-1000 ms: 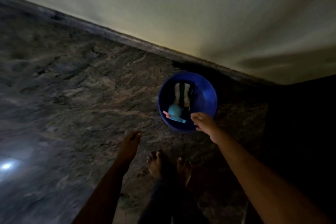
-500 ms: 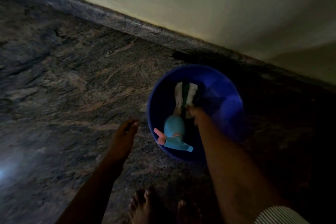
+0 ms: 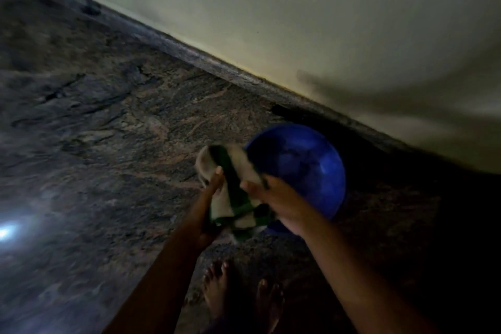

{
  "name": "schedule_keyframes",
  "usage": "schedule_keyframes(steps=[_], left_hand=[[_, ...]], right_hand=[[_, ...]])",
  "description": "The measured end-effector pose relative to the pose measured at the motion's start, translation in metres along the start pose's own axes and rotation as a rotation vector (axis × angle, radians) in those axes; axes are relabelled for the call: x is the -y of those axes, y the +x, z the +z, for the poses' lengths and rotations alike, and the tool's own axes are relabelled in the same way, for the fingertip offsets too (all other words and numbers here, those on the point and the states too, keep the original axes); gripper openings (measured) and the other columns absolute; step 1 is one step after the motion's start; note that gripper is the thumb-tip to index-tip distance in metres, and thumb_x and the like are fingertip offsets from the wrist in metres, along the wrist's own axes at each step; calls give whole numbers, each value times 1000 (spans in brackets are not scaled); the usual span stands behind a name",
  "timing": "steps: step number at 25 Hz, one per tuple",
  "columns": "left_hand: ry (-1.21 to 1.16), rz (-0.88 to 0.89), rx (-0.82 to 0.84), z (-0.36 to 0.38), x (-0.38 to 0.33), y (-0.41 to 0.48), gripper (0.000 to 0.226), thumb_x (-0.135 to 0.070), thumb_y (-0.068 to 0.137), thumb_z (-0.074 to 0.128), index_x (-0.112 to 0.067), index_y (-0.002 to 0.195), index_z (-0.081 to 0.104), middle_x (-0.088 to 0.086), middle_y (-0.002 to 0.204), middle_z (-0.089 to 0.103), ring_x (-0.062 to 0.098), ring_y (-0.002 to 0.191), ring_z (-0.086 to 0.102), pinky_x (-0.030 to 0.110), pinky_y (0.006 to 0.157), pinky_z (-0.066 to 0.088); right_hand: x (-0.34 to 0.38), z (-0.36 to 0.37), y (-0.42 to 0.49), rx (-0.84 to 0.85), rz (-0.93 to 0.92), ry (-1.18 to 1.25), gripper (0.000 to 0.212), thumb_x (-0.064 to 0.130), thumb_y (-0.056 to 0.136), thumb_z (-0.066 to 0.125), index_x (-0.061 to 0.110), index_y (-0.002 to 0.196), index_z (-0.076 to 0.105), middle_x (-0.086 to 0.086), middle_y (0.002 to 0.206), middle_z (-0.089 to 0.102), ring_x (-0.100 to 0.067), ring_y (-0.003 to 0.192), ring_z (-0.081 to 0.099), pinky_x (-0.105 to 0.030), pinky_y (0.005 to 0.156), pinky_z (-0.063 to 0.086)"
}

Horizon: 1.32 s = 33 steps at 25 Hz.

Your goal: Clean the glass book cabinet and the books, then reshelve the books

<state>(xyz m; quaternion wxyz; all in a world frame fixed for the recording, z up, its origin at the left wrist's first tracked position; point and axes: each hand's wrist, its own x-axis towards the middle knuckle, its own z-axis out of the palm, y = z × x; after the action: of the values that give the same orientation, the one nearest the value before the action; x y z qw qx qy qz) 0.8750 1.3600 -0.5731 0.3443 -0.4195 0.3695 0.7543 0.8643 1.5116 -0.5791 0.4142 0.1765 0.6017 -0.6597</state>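
Head view, looking down. Dim light, heavy motion blur.

Held up between both hands: a cloth [image 3: 238, 163], white with dark green stripes, bunched and hanging loose, clear of the floor. Gripped along its left edge by the left hand [image 3: 211, 192], fingers [image 3: 219, 172] pointing up the fabric; exact curl of those fingers lost in blur. Pinched on its right side by the right hand [image 3: 282, 203], thumb laid on the near face, other fingers tucked behind the fabric. Both forearms bare, reaching in from the bottom edge.

Just behind the cloth and the right hand: a round blue basin [image 3: 306, 165], standing on the floor, its near-left rim covered by cloth and hand. Inside of basin too dark to read.

Under it all: a mottled stone floor [image 3: 108, 130], grey-brown with pinkish veins. At far left, a bright glare patch [image 3: 6, 232] on the polish. Running diagonally from upper left to right: a stone skirting [image 3: 189, 54], basin close beside it. Above the skirting: a pale plain wall [image 3: 298, 22], curved shadows across its right part.

At bottom centre, below the hands: two bare feet [image 3: 217, 287], toes toward the basin, near it but apart.
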Motion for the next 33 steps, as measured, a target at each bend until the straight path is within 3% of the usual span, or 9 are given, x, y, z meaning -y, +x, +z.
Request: schedule_keyframes(steps=[3, 7, 12, 15, 19, 21, 27, 30, 33], left_hand=[[-50, 1, -203, -18, 5, -4, 37, -18, 86, 60, -5, 121, 58, 18, 107, 66, 29, 86, 66, 41, 69, 55], [-39, 52, -366, -62, 21, 2, 41, -10, 85, 63, -7, 124, 56, 20, 118, 62, 32, 101, 62, 45, 78, 52], [9, 57, -530, -98, 61, 24, 42, -6, 83, 65, -2, 123, 55, 18, 105, 65, 31, 89, 62, 39, 69, 51], [3, 57, -535, -107, 74, 40, 31, -5, 85, 63, -1, 114, 57, 15, 94, 64, 28, 79, 61, 39, 69, 51], [-38, 71, -499, -112, 80, 58, 36, -10, 85, 64, -4, 120, 57, 19, 113, 63, 34, 100, 61, 47, 88, 49], [-79, 79, -480, -112, 77, 61, 33, -12, 85, 63, -7, 118, 58, 17, 110, 64, 33, 99, 61, 45, 85, 49], [-192, 84, -471, -106, 35, -9, 32, -18, 86, 63, -6, 114, 58, 16, 105, 65, 31, 94, 62, 44, 82, 49], [-243, 127, -485, -98, 1, -91, 31, -20, 88, 60, -4, 114, 56, 16, 104, 63, 30, 88, 60, 45, 83, 46], [-283, 214, -513, -91, -30, -191, 46, -24, 90, 56, 4, 126, 49, 24, 120, 57, 33, 97, 57, 47, 82, 47]], right_hand=[[-26, 11, 9, -157, -61, -426, 27, 31, 83, 67, 17, 104, 59, -5, 115, 62, -20, 107, 58, -38, 92, 48], [-54, -28, 14, -554, -107, -357, 32, 15, 81, 70, 11, 110, 57, -8, 105, 59, -26, 101, 58, -39, 83, 48], [-108, -50, 58, -441, -21, -614, 72, 16, 68, 81, 9, 131, 47, -3, 125, 50, -19, 117, 47, -34, 100, 40], [-154, -62, 93, -588, -128, -566, 57, 28, 64, 80, 9, 115, 63, -14, 109, 62, -28, 102, 58, -44, 89, 49], [-163, -55, 97, -818, -293, -544, 32, 3, 68, 78, -11, 94, 66, -15, 91, 54, -19, 81, 50, -5, 75, 38], [-148, -50, 95, -776, -353, -531, 27, 0, 73, 73, -13, 94, 64, -11, 97, 46, -13, 82, 49, 5, 76, 32], [-56, -8, 34, -452, -520, -608, 31, 29, 79, 71, 3, 96, 69, 5, 85, 64, -2, 80, 62, -4, 67, 42], [14, 45, -35, -480, -713, -610, 23, 18, 73, 73, 7, 93, 69, 8, 85, 62, 11, 81, 56, -5, 67, 42], [85, 107, -110, -474, -773, -478, 37, 39, 70, 74, 23, 100, 60, 13, 94, 62, 7, 87, 57, -7, 72, 44]])
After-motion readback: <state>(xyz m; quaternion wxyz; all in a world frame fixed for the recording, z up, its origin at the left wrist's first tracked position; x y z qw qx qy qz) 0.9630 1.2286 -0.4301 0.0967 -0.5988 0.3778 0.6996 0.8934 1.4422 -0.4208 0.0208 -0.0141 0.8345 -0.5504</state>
